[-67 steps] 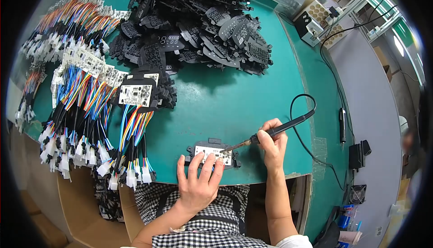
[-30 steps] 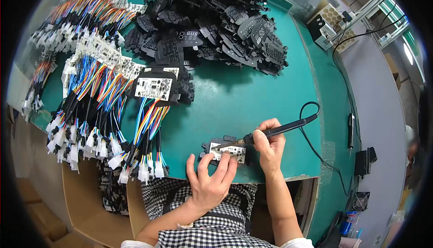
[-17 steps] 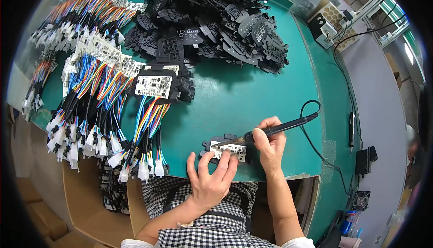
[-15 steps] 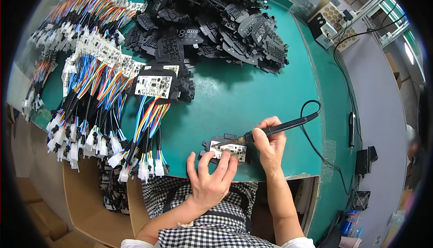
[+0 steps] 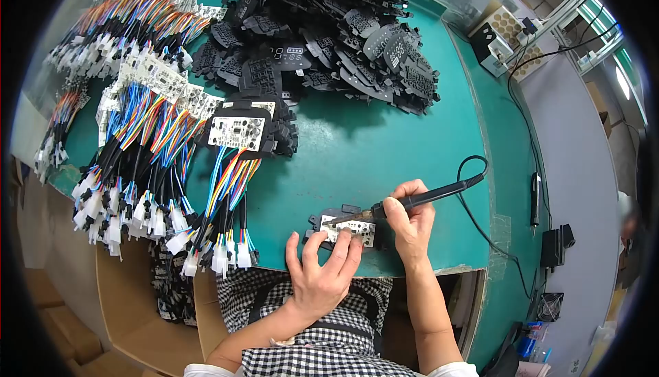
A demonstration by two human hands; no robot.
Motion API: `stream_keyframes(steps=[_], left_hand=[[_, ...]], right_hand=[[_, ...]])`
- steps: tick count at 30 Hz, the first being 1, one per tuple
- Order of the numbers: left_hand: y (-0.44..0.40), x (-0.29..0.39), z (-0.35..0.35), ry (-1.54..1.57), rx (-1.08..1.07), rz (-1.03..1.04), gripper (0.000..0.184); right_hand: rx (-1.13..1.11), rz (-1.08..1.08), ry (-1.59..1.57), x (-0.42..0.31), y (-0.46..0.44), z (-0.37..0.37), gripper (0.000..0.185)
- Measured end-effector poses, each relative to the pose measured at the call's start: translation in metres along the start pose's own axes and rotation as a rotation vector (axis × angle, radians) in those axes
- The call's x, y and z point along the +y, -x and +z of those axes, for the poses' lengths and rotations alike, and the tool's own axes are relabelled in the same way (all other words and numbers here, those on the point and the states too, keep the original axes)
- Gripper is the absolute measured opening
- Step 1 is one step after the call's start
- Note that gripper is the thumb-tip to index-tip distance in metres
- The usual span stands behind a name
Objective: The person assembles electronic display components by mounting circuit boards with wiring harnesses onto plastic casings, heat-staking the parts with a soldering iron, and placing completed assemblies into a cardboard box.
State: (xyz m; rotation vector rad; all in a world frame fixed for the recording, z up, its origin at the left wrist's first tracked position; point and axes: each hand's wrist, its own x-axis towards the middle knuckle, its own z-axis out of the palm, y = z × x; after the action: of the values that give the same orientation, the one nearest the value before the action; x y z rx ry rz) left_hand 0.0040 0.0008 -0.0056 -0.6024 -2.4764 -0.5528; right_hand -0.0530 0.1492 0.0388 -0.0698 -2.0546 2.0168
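Observation:
Near the bench's front edge, a white circuit board (image 5: 362, 233) lies on a black plastic housing (image 5: 332, 212). My left hand (image 5: 321, 271) bends its fingers down onto the board, holding it against the bench. In my right hand (image 5: 410, 220), a soldering iron (image 5: 432, 196) is gripped like a pen. Its metal tip slants down left to the board's upper left part and seems to touch it. My fingers cover the board's lower edge. A black cable (image 5: 473, 220) loops from the iron's back end.
Left stand rows of white boards with coloured wires (image 5: 147, 109) and white plugs. A stack of black housings with wired boards (image 5: 237, 132) stands nearer me. Black plastic panels (image 5: 322, 41) are heaped at the back. A tool (image 5: 535, 198) and small fan (image 5: 550, 305) are right.

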Motion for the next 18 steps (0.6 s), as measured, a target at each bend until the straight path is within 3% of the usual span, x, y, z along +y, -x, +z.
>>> stream_keyframes(steps=[18], left_hand=[[-0.0009,0.0004,-0.0011,0.001,-0.004,0.002,0.046]], right_hand=[[0.001,-0.022,0.029,0.0002,0.0003,-0.0002,0.016]])
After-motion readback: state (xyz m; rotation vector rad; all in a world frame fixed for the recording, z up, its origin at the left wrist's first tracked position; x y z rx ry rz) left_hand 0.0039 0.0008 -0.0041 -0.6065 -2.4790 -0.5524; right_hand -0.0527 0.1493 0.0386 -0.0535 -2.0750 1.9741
